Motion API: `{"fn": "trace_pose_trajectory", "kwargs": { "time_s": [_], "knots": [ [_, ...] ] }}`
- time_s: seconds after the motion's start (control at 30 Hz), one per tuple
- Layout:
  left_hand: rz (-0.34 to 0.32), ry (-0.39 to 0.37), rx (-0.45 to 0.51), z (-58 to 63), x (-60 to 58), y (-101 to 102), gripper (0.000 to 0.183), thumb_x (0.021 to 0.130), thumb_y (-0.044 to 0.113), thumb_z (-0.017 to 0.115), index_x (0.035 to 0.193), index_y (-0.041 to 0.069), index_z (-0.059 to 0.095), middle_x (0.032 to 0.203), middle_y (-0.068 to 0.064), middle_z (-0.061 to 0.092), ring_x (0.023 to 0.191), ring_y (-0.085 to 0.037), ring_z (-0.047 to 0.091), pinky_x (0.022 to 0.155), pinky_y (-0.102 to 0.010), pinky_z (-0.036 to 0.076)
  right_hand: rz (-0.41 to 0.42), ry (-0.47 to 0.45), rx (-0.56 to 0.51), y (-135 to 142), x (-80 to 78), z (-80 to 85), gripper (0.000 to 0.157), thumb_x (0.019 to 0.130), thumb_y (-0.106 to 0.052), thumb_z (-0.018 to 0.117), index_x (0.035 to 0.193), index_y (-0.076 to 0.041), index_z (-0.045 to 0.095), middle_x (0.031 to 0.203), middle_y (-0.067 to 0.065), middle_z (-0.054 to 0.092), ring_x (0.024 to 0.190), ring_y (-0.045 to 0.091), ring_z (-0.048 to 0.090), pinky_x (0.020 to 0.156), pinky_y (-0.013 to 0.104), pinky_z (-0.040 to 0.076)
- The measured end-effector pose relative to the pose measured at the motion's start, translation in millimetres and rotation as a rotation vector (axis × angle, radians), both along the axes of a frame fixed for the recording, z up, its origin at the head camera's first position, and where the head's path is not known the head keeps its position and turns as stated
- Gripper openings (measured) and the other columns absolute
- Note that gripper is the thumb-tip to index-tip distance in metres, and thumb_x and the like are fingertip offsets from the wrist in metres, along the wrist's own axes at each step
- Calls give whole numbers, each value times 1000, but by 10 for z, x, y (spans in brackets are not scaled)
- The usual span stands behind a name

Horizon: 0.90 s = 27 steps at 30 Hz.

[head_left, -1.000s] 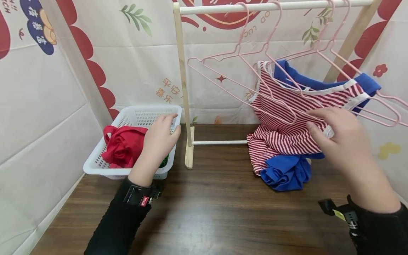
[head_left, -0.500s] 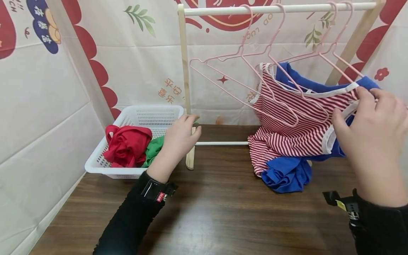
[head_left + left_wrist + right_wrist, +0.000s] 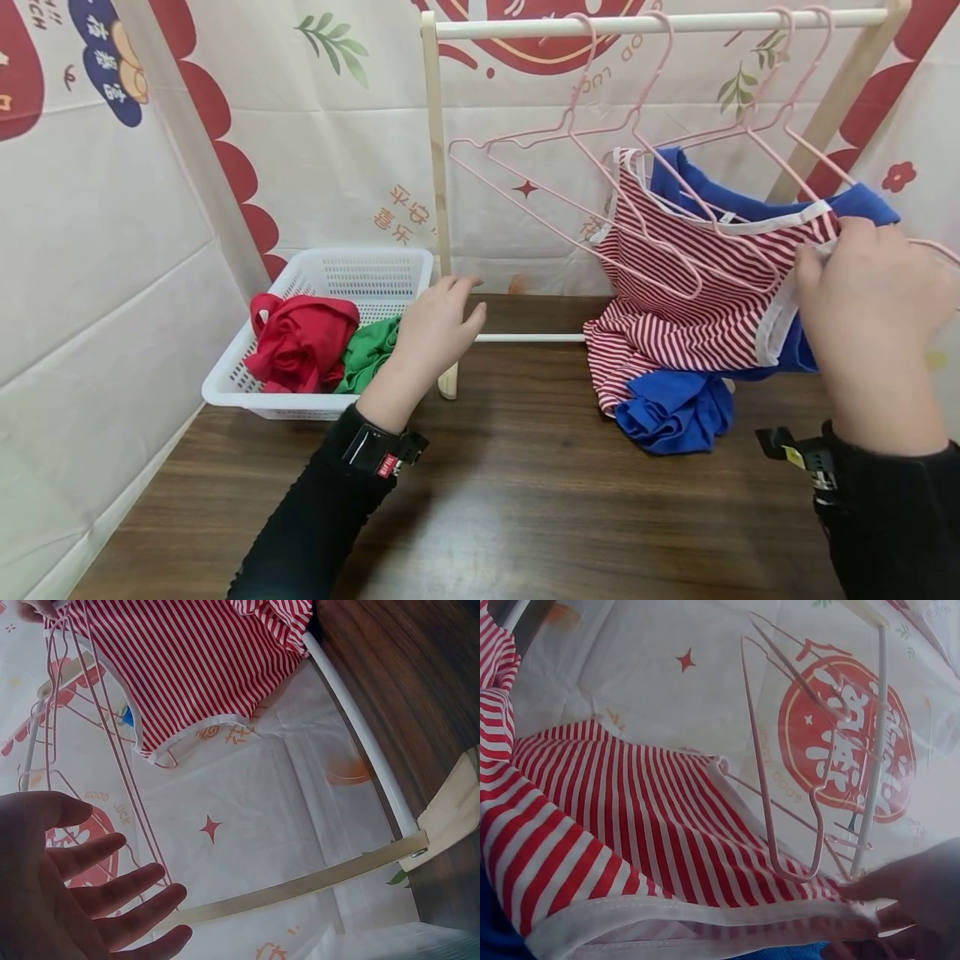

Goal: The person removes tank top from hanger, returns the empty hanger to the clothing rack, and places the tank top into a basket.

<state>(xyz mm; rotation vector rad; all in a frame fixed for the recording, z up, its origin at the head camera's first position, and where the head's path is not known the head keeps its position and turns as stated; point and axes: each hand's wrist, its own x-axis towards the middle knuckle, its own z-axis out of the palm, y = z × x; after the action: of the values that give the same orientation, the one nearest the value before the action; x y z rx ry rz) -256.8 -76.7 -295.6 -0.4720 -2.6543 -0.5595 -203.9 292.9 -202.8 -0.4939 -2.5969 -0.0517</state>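
Red-and-white striped sleeveless top [image 3: 690, 325] with white trim hangs on a pink hanger at the right of the rack. My right hand [image 3: 873, 300] pinches its right shoulder, thumb in front, with the hanger's end beside the fingers. In the right wrist view the fingertips [image 3: 889, 919] meet the white-trimmed shoulder. Behind it a blue garment [image 3: 862, 202] hangs on another hanger, and bunched blue cloth [image 3: 678, 412] rests on the table below. Holding nothing, my left hand [image 3: 438, 325] hovers by the rack's left post, fingers spread in the left wrist view.
A white basket [image 3: 225, 387] at the left holds a red garment [image 3: 303, 342] and a green one [image 3: 367, 354]. Two bare pink hangers [image 3: 573, 117] hang from the white rod [image 3: 510, 29] of the wooden rack. Printed cloth [image 3: 337, 167] walls the table's back and sides.
My right hand has moved right and up to the striped top's shoulder, and its fingers have closed there. The left hand has drifted right from over the basket, uncovering the green garment.
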Motion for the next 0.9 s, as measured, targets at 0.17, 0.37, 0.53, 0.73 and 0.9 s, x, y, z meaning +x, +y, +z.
{"fn": "trace_pose_trajectory", "kwargs": {
  "time_s": [0.17, 0.37, 0.53, 0.73, 0.9],
  "knots": [
    [4, -20, 6, -3, 11, 14, 39, 98, 31, 55, 133, 14, 58, 130, -9, 59, 115, -25, 58, 89, -42, 50, -63, -102, -51, -12, -13, 45, 60, 105, -38, 21, 128, 16, 36, 104, 43, 45, 79, 54, 48, 61, 63, 46],
    [0, -24, 3, 8, 20, 35, 39, 98, 31, 54, 133, 14, 58, 129, -9, 59, 115, -24, 58, 91, -41, 49, -82, -112, -87, -50, -11, 39, 65, 104, -42, 16, 128, 15, 36, 97, 39, 45, 74, 49, 45, 53, 53, 43],
    [-2, -27, 1, 11, 29, 42, 39, 98, 32, 54, 133, 14, 58, 129, -8, 59, 115, -24, 58, 90, -42, 49, -95, -107, -94, -76, -34, 27, 69, 103, -43, 12, 130, 16, 35, 95, 38, 45, 75, 49, 45, 58, 56, 46],
    [-6, -18, 9, 5, 34, 47, 38, 98, 31, 55, 132, 14, 58, 128, -8, 60, 114, -24, 58, 90, -42, 49, -99, -17, -98, -158, -19, 36, 62, 105, -38, 17, 127, 16, 38, 88, 36, 47, 66, 45, 46, 48, 46, 39],
    [-3, -13, -3, -8, 29, 50, 38, 98, 31, 55, 132, 14, 58, 128, -8, 60, 112, -25, 60, 88, -42, 50, -101, 83, -78, -232, 18, 48, 56, 105, -33, 23, 121, 17, 43, 81, 33, 47, 61, 45, 46, 44, 43, 34]
  ]
}}
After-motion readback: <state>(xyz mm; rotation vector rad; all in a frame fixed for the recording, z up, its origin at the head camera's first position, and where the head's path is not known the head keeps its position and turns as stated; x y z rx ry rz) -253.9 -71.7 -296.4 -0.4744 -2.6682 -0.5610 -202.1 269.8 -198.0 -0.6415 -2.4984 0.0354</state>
